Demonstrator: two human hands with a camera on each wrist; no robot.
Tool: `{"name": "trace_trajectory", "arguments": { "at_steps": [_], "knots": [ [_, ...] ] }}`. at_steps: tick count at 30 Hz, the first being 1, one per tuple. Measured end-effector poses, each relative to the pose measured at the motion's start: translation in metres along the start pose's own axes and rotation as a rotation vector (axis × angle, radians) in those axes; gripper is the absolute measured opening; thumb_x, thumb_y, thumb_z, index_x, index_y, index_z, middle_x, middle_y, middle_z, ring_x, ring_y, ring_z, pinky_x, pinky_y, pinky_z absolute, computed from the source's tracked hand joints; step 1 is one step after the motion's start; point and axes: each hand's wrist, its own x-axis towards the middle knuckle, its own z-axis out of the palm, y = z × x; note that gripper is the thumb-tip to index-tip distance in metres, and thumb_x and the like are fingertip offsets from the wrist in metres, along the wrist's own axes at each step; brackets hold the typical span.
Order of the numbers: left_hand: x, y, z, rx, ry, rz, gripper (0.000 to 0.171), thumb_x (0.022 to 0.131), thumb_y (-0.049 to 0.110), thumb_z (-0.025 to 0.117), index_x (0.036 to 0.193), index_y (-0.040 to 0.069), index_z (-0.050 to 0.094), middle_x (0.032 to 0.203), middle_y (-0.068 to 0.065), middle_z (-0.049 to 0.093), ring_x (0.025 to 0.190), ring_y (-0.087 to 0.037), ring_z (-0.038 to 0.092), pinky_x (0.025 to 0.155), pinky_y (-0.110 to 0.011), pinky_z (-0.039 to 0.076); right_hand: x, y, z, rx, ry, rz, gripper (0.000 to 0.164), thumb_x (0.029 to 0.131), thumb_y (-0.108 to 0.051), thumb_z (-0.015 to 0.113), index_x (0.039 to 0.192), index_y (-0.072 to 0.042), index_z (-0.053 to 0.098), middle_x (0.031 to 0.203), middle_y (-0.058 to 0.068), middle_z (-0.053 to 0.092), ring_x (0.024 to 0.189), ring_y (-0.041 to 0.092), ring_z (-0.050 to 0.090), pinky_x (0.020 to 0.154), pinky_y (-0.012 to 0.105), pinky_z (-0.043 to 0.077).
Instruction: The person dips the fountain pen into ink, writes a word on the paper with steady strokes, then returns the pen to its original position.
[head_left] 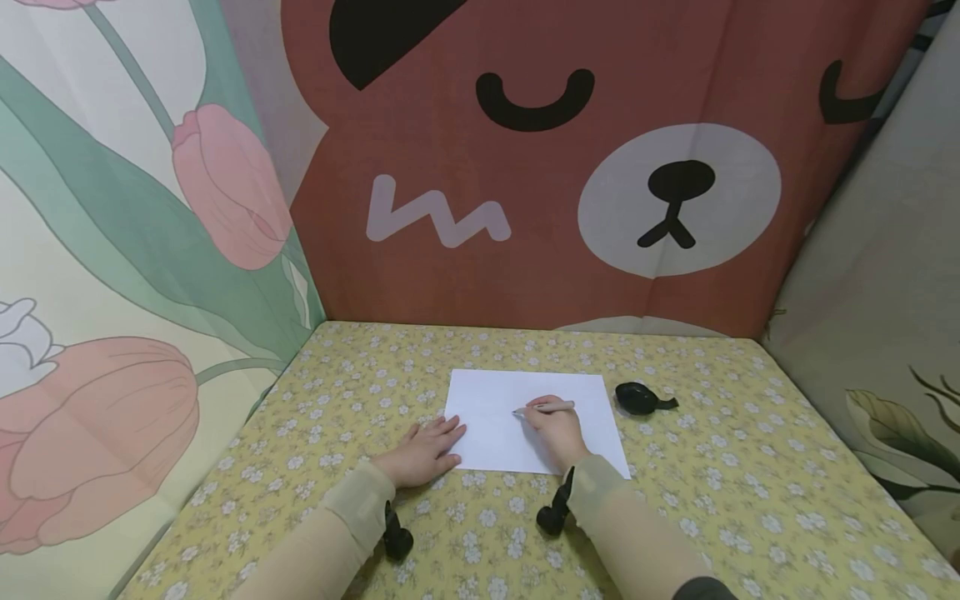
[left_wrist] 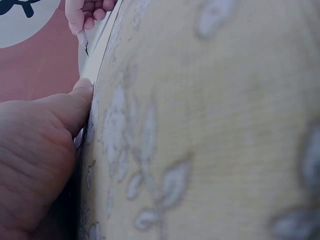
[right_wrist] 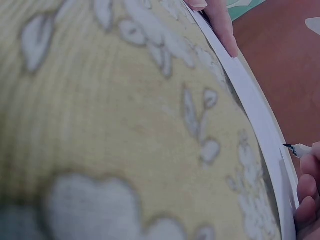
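Observation:
A white sheet of paper (head_left: 487, 433) lies on the table. My left hand (head_left: 423, 452) rests flat with fingers spread at the paper's lower left edge, fingertips on the sheet. In the left wrist view the thumb of that left hand (left_wrist: 40, 155) reaches the paper's edge. My right hand (head_left: 558, 429) lies over the right half of the sheet and pinches a light-coloured pen (head_left: 557, 406). The dark pointed tip of the pen (right_wrist: 295, 149) is just above or on the paper; contact cannot be told. I make out no clear marks on the sheet.
A black rounded object with a short tail (head_left: 636, 398) sits right of the paper. A yellow floral cloth (head_left: 375, 375) covers the table. Behind stands a brown bear-print curtain (head_left: 465, 283), with a tulip-print curtain (head_left: 232, 192) at left and a pale one (head_left: 862, 333) at right.

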Motion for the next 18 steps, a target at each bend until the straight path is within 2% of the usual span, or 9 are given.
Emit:
{"name": "trace_trajectory", "arguments": {
  "at_steps": [6, 18],
  "knots": [
    [-0.0001, 0.0012, -0.0017, -0.003, -0.003, -0.001, 0.059, 0.103, 0.04, 0.042, 0.154, 0.015, 0.026, 0.16, -0.004, 0.016, 0.147, -0.028, 0.009, 0.114, -0.059, 0.005, 0.0007, 0.0005, 0.002, -0.043, -0.003, -0.001, 0.016, 0.088, -0.02, 0.07, 0.097, -0.008, 0.068, 0.092, 0.007, 0.063, 0.077, 0.02, 0.055, 0.071, 0.032, 0.046],
    [-0.0014, 0.0044, -0.0034, -0.014, -0.006, -0.011, 0.058, 0.103, 0.039, 0.042, 0.154, 0.014, 0.027, 0.16, -0.005, 0.016, 0.147, -0.029, 0.009, 0.114, -0.059, 0.004, 0.0016, 0.0008, 0.0013, -0.095, 0.007, 0.002, 0.015, 0.086, -0.022, 0.072, 0.094, -0.008, 0.07, 0.087, 0.006, 0.064, 0.074, 0.02, 0.056, 0.072, 0.034, 0.046]
  ]
}}
